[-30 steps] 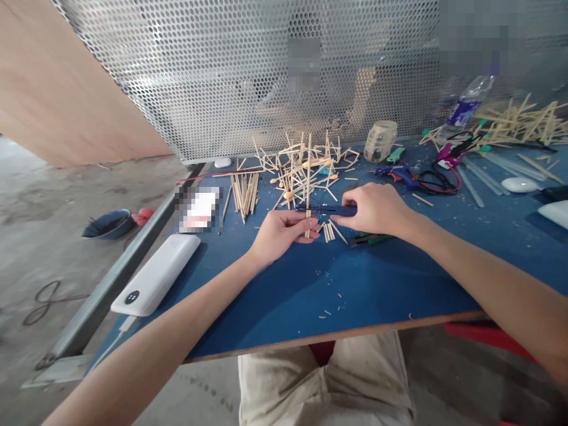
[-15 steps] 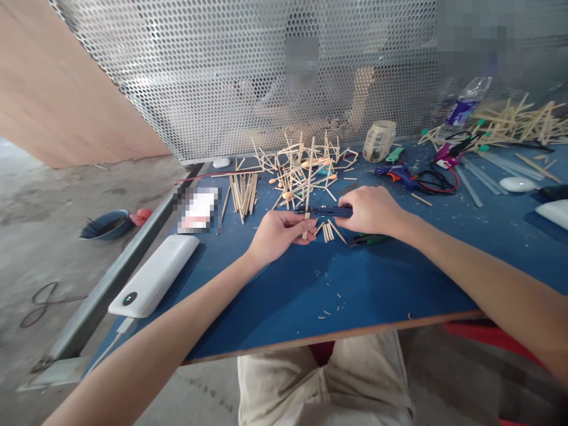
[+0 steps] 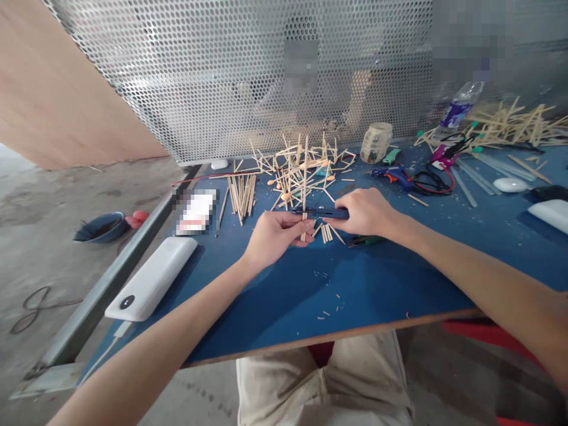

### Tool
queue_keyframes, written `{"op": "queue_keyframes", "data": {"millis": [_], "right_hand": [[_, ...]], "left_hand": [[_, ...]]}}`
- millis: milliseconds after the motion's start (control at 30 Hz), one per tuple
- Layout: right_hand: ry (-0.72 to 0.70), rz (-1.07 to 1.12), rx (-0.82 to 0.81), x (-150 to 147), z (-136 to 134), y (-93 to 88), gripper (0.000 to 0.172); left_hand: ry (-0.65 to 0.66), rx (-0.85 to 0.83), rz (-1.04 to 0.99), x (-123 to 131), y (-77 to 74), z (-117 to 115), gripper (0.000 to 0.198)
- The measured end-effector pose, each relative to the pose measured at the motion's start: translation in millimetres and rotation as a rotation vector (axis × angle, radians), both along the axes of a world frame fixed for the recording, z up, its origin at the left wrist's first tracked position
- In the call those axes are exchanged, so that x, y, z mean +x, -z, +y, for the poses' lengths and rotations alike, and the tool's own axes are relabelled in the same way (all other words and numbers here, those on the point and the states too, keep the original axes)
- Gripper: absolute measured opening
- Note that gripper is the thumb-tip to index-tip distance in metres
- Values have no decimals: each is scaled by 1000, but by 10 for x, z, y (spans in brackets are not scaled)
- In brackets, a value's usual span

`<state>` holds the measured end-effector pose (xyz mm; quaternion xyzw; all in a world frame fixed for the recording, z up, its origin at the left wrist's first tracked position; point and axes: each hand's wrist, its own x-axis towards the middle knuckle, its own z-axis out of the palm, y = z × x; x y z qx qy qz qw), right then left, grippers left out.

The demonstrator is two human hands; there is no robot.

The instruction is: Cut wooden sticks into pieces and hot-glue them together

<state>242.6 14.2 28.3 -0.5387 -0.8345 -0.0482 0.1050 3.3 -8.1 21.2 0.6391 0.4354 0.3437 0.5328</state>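
Two hands are engaged above the blue tabletop [image 3: 266,302]. At least one long wooden stick [image 3: 305,177] is pinched between thumb and fingers of the left hand [image 3: 270,238], near its lower end; the exact count there cannot be told. It is held pointing away from the body, in front of the loose stick pile [image 3: 288,168]. A dark blue tool [image 3: 327,212] is gripped in the closed right hand [image 3: 369,212], its thin dark front end laid crosswise at the stick, just beyond the left fingers. Whether it bites or merely touches cannot be made out.

Short cut pieces [image 3: 327,233] lie just beside the left fingertips, with a green-handled tool [image 3: 367,240] nearby, to their right.

Technique, as judged: the stick should be pinched firmly close to the contact point so that rolling is prevented. The tool should be kept square across the grain, and pressure applied evenly. Fingertips should be held back from the edge line, as clearance appears small. Any paired ends should be levelled first.
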Motion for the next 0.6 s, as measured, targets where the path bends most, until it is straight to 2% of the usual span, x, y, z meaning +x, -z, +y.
{"op": "queue_keyframes", "data": {"millis": [300, 600], "right_hand": [[-11, -2, -97, -6, -7, -33, 64], [-28, 27, -53, 12, 11, -2, 67]], "left_hand": [[14, -49, -17, 2, 5, 12, 32], [20, -90, -48, 7, -9, 9, 33]]}}
